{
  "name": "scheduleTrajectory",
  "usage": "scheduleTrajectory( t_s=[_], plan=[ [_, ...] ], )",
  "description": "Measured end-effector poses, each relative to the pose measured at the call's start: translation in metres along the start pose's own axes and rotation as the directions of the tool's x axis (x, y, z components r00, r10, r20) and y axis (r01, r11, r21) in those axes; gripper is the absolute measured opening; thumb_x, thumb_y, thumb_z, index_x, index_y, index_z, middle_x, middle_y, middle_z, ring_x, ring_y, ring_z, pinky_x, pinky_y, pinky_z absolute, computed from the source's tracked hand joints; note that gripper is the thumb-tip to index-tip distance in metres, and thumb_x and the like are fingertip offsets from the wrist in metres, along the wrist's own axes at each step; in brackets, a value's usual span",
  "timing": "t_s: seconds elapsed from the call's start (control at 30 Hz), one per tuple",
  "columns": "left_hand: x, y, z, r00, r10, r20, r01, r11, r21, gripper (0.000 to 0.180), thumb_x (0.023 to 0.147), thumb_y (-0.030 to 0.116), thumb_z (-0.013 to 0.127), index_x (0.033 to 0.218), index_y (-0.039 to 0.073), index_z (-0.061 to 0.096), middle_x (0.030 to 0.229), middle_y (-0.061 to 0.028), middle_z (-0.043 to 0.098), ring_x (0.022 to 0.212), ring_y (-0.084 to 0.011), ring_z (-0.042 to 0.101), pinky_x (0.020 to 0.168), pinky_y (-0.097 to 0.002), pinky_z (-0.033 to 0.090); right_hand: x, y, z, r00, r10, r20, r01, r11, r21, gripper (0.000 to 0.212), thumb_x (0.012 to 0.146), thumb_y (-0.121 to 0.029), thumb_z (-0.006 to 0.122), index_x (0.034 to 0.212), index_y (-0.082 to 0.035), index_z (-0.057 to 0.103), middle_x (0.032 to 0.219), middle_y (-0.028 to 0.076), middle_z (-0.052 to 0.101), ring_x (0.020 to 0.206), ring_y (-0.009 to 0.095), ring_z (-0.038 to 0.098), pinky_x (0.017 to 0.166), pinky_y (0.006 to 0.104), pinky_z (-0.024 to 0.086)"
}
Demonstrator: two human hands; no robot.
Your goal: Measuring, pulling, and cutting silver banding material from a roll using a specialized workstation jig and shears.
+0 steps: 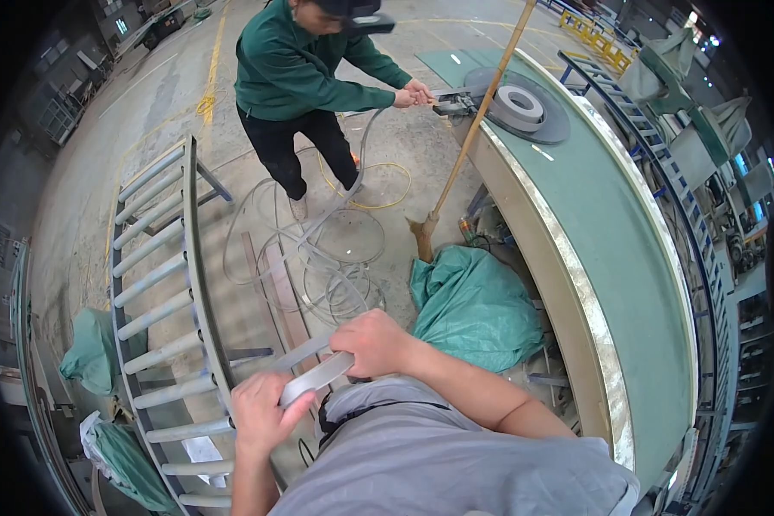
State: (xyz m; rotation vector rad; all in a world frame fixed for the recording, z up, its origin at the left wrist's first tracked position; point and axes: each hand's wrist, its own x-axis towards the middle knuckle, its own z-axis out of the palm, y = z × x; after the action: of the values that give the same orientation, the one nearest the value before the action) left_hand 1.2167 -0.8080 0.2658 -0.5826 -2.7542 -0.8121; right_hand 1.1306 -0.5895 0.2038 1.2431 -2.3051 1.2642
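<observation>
A pale grey flat strip point(320, 378) runs in a folded length between my two hands, just in front of my body. My left hand point(262, 408) is closed on its lower left end, thumb along the strip. Higher up and to the right, my right hand point(377, 342) grips the other end, fingers wrapped round. Loose loops of similar strip point(305, 249) lie tangled on the floor beyond my hands. One length rises from them toward the hands of a person in a green jacket point(297, 73), who works at a small metal tool point(456, 104) on the table edge.
On the right stretches a long green-topped table point(593, 224) bearing a coiled roll point(519, 110). A broom point(469, 146) leans against it above a green sack point(477, 305). To my left stands a roller conveyor point(153, 279). A yellow hose point(387, 185) and flat boards point(279, 288) lie on the floor.
</observation>
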Motion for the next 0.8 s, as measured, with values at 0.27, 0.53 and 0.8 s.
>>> scheduleTrajectory(
  t_s=[0.27, 0.53, 0.8],
  plan=[
    [0.000, 0.005, 0.019, 0.999, -0.048, -0.024, 0.051, 0.984, 0.173, 0.039, 0.064, 0.042, 0.080, 0.072, 0.008, 0.061, 0.063, -0.0053, 0.060, 0.056, -0.0268, 0.060, 0.054, -0.0366, 0.047, 0.008, -0.022, 0.007, 0.999, -0.035, 0.028, 0.037, 0.997, -0.060, 0.021, 0.064, -0.024, 0.072, 0.070, -0.012, 0.056, 0.061, 0.004, 0.057, 0.055, 0.025, 0.059, 0.050, 0.0374, 0.047],
    [-0.040, -0.044, -0.006, 0.975, 0.117, -0.189, -0.167, 0.947, -0.273, 0.047, 0.056, 0.043, 0.085, 0.067, 0.008, 0.055, 0.056, -0.0054, 0.052, 0.049, -0.0232, 0.054, 0.046, -0.0314, 0.039, -0.007, 0.011, -0.006, 0.993, -0.071, 0.096, 0.048, 0.974, 0.220, 0.023, 0.054, -0.018, 0.070, 0.066, -0.010, 0.052, 0.056, 0.003, 0.050, 0.053, 0.025, 0.056, 0.046, 0.0376, 0.045],
    [-0.004, 0.010, -0.011, 0.981, -0.044, -0.190, 0.036, 0.998, -0.045, 0.029, 0.063, 0.024, 0.078, 0.075, 0.008, 0.057, 0.066, -0.0061, 0.059, 0.059, -0.0251, 0.060, 0.052, -0.0347, 0.046, 0.028, -0.054, -0.013, 0.995, -0.050, 0.087, 0.055, 0.997, -0.062, 0.025, 0.062, -0.016, 0.075, 0.061, -0.010, 0.051, 0.056, 0.004, 0.052, 0.051, 0.024, 0.056, 0.045, 0.0360, 0.043]
  ],
)
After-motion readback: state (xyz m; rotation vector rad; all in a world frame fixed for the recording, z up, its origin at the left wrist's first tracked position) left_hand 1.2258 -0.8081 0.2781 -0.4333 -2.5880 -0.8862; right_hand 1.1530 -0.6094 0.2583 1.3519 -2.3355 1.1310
